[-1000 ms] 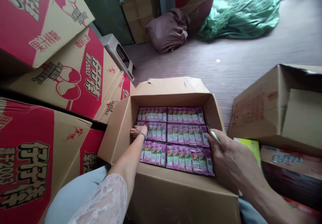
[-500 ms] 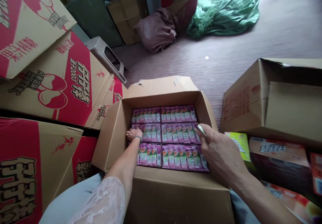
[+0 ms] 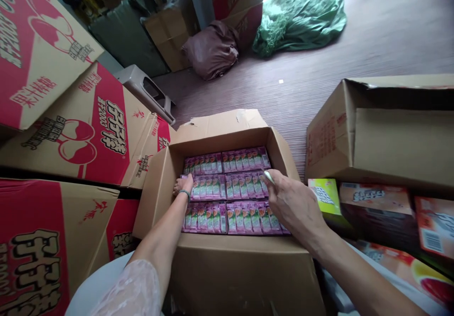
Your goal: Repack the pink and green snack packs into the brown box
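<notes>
An opened cardboard carton [image 3: 244, 254] stands before me, with several purple-and-green packs of small sachets lying in two columns. Inside its left wall is my left hand [image 3: 183, 185], a bracelet at the wrist. Its thumb lies over the edge of the middle-left sachet pack [image 3: 209, 187], and the other fingers curl down at the pack's outer side, partly hidden. My right hand [image 3: 292, 202] is at the right side of the carton, by the middle-right sachet pack [image 3: 243, 185]. It is closed around a slim white object [image 3: 268, 178], whose kind I cannot make out.
Printed red-and-tan cartons [image 3: 81, 136] are stacked at the left, near a grey plastic stool [image 3: 149, 86]. On the right an open carton [image 3: 326, 136] stands behind colourful boxes [image 3: 376, 200]. A brown sack [image 3: 213, 51] and green sacking [image 3: 301, 18] lie on the floor beyond.
The view has shifted slightly, so most things sit further left. My left thumb now shows over the pack's edge. The right hand keeps the slim white object.
</notes>
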A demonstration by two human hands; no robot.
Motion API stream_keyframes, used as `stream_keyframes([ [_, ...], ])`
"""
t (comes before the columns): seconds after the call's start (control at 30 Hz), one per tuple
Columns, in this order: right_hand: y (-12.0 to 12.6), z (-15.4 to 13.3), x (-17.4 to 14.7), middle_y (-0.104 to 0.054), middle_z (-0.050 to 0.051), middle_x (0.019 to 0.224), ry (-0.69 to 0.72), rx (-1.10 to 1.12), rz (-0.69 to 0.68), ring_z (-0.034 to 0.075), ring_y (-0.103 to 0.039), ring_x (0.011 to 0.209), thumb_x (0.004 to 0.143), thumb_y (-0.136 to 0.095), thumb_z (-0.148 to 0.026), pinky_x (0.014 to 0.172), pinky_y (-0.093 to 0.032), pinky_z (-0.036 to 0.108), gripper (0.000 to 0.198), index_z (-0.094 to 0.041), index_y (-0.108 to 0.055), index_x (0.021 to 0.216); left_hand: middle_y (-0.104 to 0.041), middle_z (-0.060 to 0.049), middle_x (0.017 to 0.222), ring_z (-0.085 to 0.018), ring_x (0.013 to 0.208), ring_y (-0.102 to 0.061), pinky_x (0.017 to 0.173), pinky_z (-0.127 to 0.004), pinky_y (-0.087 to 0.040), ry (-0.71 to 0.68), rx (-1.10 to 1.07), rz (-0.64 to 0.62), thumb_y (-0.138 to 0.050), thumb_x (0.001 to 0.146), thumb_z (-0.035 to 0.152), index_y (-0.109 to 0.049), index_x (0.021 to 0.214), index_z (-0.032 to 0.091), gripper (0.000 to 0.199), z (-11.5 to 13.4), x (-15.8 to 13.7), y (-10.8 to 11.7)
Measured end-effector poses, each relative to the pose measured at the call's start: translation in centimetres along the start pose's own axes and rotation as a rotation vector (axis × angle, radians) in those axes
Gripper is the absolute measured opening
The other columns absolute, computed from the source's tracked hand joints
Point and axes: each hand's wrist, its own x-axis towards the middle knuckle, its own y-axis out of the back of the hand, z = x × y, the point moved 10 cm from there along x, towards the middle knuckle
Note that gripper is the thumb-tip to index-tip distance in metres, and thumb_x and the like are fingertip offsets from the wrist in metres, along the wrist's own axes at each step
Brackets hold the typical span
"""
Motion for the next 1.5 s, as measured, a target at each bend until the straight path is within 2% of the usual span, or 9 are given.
stream_keyframes([
  [0.07,0.4,-0.3,-0.1,-0.068,0.005,0.073,0.007,0.018,0.000,0.015,-0.058,0.062,0.096,-0.037,-0.027,0.054,-0.018,0.029,0.022,-0.019,-0.056,0.088,-0.056,-0.026,0.120,-0.039,0.117,-0.052,0.096,-0.050,-0.041,-0.059,0.023,0.052,-0.048,0.081,0.056,-0.053,0.115,0.010,0.058,0.6,-2.2,2.4],
  [0.27,2.6,0.3,-0.3,-0.067,0.008,0.073,-0.033,0.032,0.059,0.017,-0.057,0.060,0.096,-0.036,-0.030,0.054,-0.019,0.030,0.025,-0.018,-0.058,0.091,-0.056,-0.015,0.114,-0.031,0.110,-0.052,0.098,-0.044,-0.039,-0.651,0.027,0.167,-0.050,0.081,0.057,-0.047,0.119,0.017,0.056,8.2,-12.7,5.4],
  [0.4,3.6,1.2,-0.1,-0.065,0.008,0.071,-0.080,0.100,0.099,0.018,-0.056,0.059,0.098,-0.030,-0.041,0.054,-0.020,0.029,0.034,-0.017,-0.054,0.104,-0.036,-0.020,0.139,-0.040,0.125,-0.039,0.098,-0.054,-0.036,-0.476,0.008,0.157,-0.065,0.071,0.049,-0.028,0.139,0.023,0.082,9.7,-12.4,4.8],
  [0.57,3.4,-0.1,0.1,-0.063,0.005,0.068,0.057,0.173,0.087,0.018,-0.054,0.058,0.100,-0.023,-0.040,0.054,-0.019,0.028,0.037,-0.017,-0.050,0.112,-0.050,-0.027,0.128,-0.041,0.119,-0.050,0.093,-0.049,-0.045,-0.172,-0.115,-0.149,-0.079,0.052,0.057,-0.038,0.130,0.012,0.098,7.3,-8.3,3.7],
  [0.7,2.8,-1.6,-0.2,-0.065,0.004,0.072,0.204,0.149,0.066,0.018,-0.055,0.061,0.100,-0.024,-0.037,0.055,-0.020,0.027,0.034,-0.021,-0.053,0.107,-0.056,-0.021,0.127,-0.036,0.118,-0.053,0.096,-0.042,-0.045,-0.265,-0.171,-0.113,-0.078,0.055,0.058,-0.039,0.130,0.013,0.096,4.5,-8.2,8.5],
  [0.87,3.0,-2.7,-1.9,-0.069,0.006,0.088,0.305,0.212,0.111,0.018,-0.061,0.077,0.098,-0.031,-0.037,0.059,-0.027,0.025,0.031,-0.022,-0.057,0.107,-0.055,-0.013,0.130,-0.028,0.117,-0.055,0.098,-0.038,-0.047,-0.552,-0.586,-0.114,-0.075,0.063,0.056,-0.024,0.141,0.019,0.100,-2.6,-14.1,15.1],
  [1.0,2.9,-5.2,-5.8,-0.069,0.005,0.093,0.416,0.258,0.085,0.017,-0.062,0.082,0.097,-0.035,-0.035,0.065,-0.033,0.024,0.029,-0.022,-0.060,0.104,-0.057,-0.010,0.124,-0.025,0.113,-0.058,0.097,-0.036,-0.049,-0.767,-0.793,-0.438,-0.081,0.060,0.045,-0.032,0.132,0.022,0.090,-7.4,-20.6,13.4],
  [1.27,-0.8,-15.4,-14.5,-0.066,0.003,0.083,0.715,-0.260,-0.231,0.014,-0.058,0.071,0.088,-0.043,-0.016,0.062,-0.029,0.027,0.020,-0.022,-0.061,0.095,-0.048,-0.012,0.126,-0.025,0.115,-0.053,0.099,-0.036,-0.045,-0.959,-0.896,-0.414,-0.082,0.060,0.030,-0.030,0.125,0.022,0.084,-9.9,-23.4,12.5],
  [1.5,-3.1,-23.3,-17.6,-0.067,0.007,0.084,0.990,-0.429,-0.300,0.019,-0.060,0.074,0.090,-0.042,-0.014,0.062,-0.031,0.030,0.019,-0.017,-0.060,0.096,-0.050,-0.008,0.120,-0.022,0.105,-0.056,0.093,-0.037,-0.047,-0.963,-0.936,-0.415,-0.080,0.063,0.036,-0.029,0.125,0.024,0.080,-10.8,-24.5,12.5],
])
